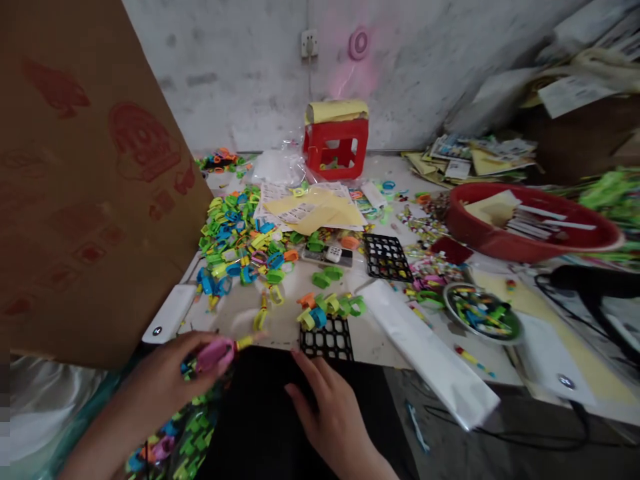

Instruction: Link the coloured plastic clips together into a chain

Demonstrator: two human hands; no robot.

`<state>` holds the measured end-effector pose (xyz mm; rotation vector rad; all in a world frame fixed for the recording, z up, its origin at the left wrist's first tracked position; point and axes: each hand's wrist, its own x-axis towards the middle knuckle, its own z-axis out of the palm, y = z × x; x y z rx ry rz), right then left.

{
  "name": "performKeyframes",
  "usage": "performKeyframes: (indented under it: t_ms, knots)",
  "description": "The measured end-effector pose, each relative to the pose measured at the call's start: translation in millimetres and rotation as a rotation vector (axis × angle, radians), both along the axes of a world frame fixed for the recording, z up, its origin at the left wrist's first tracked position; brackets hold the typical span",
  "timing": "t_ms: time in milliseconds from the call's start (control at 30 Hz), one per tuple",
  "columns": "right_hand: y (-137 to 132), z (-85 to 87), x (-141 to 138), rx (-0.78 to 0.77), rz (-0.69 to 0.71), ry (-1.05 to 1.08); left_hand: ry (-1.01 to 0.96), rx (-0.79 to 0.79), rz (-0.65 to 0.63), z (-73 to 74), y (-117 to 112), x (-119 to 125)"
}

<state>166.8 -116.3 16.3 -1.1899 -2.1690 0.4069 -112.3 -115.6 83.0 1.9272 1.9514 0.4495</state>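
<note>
My left hand (167,377) is at the table's front edge, closed around a pink plastic clip (214,354) with a yellow tip sticking out to the right. My right hand (330,407) lies flat with fingers apart on a dark surface just below the table edge, holding nothing. Its fingertips are close to a black plastic grid (327,339) that carries a few green, yellow and blue clips (330,307). A big heap of colourful clips (240,237) covers the table's left middle. More clips lie in a bag (175,443) under my left arm.
A large cardboard sheet (75,180) stands at the left. A second black grid (386,257), a red stool-like box (336,143), a red basin (525,223) with papers, a small metal dish (483,312) of bits and a white plastic bag (430,350) lie on the table.
</note>
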Motion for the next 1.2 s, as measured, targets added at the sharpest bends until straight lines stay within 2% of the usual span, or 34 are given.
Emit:
performKeyframes:
  t_ms: [67,167,267,333,400,467,567,667,767,833,1033,1200]
  knots:
    - [-8,7.4,-12,0.0,0.059,-0.063,0.01,0.043,-0.111,8.3,-21,22]
    - [-15,8.9,-19,-0.086,0.115,-0.188,0.038,0.076,-0.201,4.9,-34,68]
    - [-10,0.9,-6,-0.248,0.062,-0.193,-0.036,0.084,-0.226,-3.2,-30,106]
    - [2,-7.7,11,-0.373,-0.003,-0.031,-0.186,0.083,-0.293,-4.9,-19,120]
    - [21,-18.1,28,-0.497,-0.096,0.249,-0.326,0.085,-0.373,-4.6,-1,125]
    - [44,-29.4,41,-0.597,-0.197,0.477,-0.367,0.151,-0.393,-6.1,23,129]
    - [71,-45.0,49,-0.692,-0.261,0.561,-0.3,0.306,-0.372,-17.1,60,137]
    - [81,-53.4,47,-0.621,-0.284,0.542,-0.223,0.339,-0.439,-34.5,81,146]
    - [81,-53.0,43,-0.48,-0.285,0.478,-0.187,0.328,-0.475,-47.8,85,149]
    - [80,-50.3,43,-0.443,-0.282,0.414,-0.182,0.325,-0.48,-51.4,83,147]
    - [84,-49.6,48,-0.526,-0.288,0.414,-0.159,0.339,-0.538,-50.6,83,142]
    - [85,-51.3,45,-0.411,-0.215,0.212,-0.199,0.341,-0.522,-50.0,83,145]
